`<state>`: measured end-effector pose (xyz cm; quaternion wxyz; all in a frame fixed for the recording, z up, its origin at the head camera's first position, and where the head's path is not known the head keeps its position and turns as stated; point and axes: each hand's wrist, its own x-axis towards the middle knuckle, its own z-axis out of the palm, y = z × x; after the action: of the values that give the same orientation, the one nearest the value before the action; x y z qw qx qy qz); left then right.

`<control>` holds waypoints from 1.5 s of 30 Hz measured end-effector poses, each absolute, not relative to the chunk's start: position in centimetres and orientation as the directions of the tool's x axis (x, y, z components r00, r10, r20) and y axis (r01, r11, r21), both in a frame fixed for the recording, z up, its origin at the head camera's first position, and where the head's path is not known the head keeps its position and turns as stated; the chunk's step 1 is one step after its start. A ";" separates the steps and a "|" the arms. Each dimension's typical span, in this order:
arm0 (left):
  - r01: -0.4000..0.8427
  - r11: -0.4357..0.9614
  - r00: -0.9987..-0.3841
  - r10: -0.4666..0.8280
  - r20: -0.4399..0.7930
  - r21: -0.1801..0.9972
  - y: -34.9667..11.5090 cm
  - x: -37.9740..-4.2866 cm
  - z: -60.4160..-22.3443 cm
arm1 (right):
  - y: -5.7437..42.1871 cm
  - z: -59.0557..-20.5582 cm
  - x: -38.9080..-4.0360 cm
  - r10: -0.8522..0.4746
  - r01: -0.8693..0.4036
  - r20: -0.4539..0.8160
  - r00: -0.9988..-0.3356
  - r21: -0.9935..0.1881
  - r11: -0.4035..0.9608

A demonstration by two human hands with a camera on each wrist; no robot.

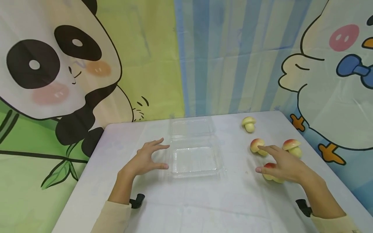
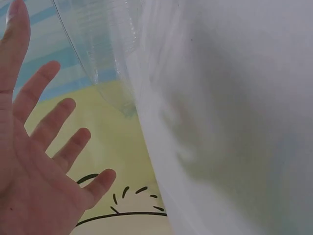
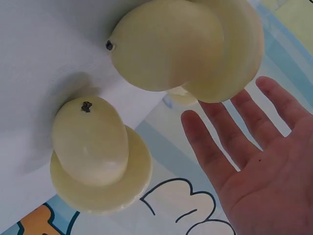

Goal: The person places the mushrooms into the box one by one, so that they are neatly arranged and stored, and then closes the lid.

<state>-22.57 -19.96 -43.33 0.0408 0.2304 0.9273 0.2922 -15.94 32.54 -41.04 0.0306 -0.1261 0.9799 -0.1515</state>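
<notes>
An open clear plastic container (image 1: 195, 160) lies mid-table, its lid folded back toward the wall. Just left of it, my left hand (image 1: 144, 158) hovers with fingers and thumb spread, holding nothing; the left wrist view shows the same bare palm (image 2: 41, 171). On the right, my right hand (image 1: 287, 164) is held over several mushroom-shaped pieces, fingers extended. Beneath its thumb is a red-capped mushroom (image 1: 274, 178), partly hidden. Another mushroom (image 1: 255, 146) sits by the fingertips, and a third (image 1: 292, 148) stands behind the hand. In the right wrist view a pale mushroom (image 3: 166, 46) overlaps the fingertips.
A yellow-capped mushroom (image 1: 249, 124) stands farther back on the right. The white-covered table (image 1: 204, 207) meets a cartoon-printed curtain (image 1: 151, 64) at its far edge. Black wrist straps (image 1: 137, 201) show on both arms.
</notes>
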 end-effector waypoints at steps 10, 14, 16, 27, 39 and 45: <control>0.394 0.695 -0.877 0.480 0.020 0.602 -19.8 -22.9 -43.7 | 32.8 -41.5 -15.6 -0.286 -0.250 -0.035 -0.958 -0.393 0.885; 0.396 0.685 -0.875 0.484 0.025 0.612 -19.7 -22.9 -43.8 | 32.7 -41.6 -15.5 -0.290 -0.254 -0.035 -0.957 -0.384 0.888; 0.398 0.676 -0.871 0.490 0.024 0.620 -19.6 -23.0 -43.9 | 32.8 -41.6 -15.4 -0.280 -0.241 -0.049 -0.959 -0.384 0.891; 0.437 0.638 -0.848 0.527 0.054 0.634 -19.5 -23.4 -44.2 | 33.6 -42.2 -14.7 -0.257 -0.205 -0.088 -0.962 -0.389 0.898; 0.391 0.636 -0.864 0.503 0.026 0.665 -19.7 -23.2 -44.8 | 33.8 -43.0 -14.8 -0.267 -0.221 -0.093 -0.959 -0.340 0.914; 0.410 0.641 -0.857 0.515 0.032 0.649 -19.5 -23.4 -45.1 | 33.9 -43.3 -14.5 -0.279 -0.224 -0.130 -0.951 -0.331 0.917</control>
<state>-23.41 -19.50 -45.11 0.0781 0.2562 0.9024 0.3376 -14.52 33.93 -43.31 0.0877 -0.1289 0.9750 -0.1583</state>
